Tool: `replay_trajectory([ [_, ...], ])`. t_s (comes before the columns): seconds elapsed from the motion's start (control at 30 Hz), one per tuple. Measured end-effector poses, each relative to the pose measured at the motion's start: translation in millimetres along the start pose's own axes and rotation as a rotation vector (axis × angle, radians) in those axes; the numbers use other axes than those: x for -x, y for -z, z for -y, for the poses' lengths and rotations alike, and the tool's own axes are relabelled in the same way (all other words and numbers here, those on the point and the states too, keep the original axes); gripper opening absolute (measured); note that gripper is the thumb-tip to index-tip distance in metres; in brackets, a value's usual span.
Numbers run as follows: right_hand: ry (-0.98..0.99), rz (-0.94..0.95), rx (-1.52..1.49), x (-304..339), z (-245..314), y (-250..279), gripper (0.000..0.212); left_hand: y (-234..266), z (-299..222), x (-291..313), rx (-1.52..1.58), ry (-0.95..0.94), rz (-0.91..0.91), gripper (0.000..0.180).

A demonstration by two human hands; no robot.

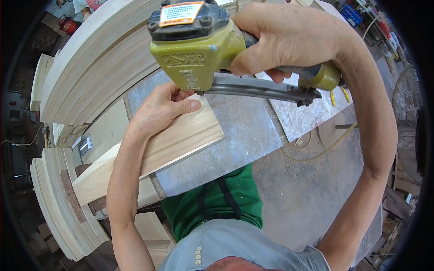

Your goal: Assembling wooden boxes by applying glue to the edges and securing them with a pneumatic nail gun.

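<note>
My right hand (289, 40) is wrapped round the grip of a yellow-green and black nail gun (192, 56). The tool's nose points down at the far edge of a pale wooden board (181, 137), touching it or just above; I cannot tell which. With the thumb on top and the fingers curled behind its far edge, my left hand (165, 108) pinches the board close to the nose. The board lies slanting across a grey metal-topped table (246, 131), its near-left end tapering past my left forearm.
Tall stacks of wooden boards (97, 58) rise at the far left, with another stack (63, 212) nearer. A second metal sheet (307, 117) lies to the right, beside a yellow hose (332, 144). A fan (407, 108) stands at the right edge. Part of another person (83, 8) shows far left.
</note>
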State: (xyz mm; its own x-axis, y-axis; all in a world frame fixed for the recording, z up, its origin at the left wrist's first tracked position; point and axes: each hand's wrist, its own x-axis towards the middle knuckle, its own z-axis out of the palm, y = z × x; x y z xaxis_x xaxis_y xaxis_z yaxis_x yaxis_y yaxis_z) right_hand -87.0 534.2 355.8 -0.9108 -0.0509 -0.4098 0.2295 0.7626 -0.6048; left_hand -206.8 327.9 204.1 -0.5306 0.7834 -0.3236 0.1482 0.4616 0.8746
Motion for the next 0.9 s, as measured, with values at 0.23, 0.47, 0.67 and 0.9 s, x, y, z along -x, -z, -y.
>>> replay_trajectory([
  [0.23, -0.014, 0.139, 0.034, -1.2, 7.7, 7.1, 0.028, 0.0, -8.1, 4.6, -0.098, -0.044, -0.055, 0.043],
  [0.47, 0.04, -0.147, 0.064, 7.9, -3.1, -13.6, 0.032, 1.5, -3.9, 4.0, -0.153, -0.043, -0.049, 0.032],
  [0.67, 0.037, -0.123, 0.021, 10.6, -8.7, -16.9, 0.034, 1.1, 5.2, -1.9, -0.153, -0.086, -0.036, 0.03],
  [0.9, 0.077, -0.108, 0.05, 11.6, -6.3, -20.0, 0.035, 1.1, 4.7, -1.4, -0.188, -0.165, -0.041, 0.026],
])
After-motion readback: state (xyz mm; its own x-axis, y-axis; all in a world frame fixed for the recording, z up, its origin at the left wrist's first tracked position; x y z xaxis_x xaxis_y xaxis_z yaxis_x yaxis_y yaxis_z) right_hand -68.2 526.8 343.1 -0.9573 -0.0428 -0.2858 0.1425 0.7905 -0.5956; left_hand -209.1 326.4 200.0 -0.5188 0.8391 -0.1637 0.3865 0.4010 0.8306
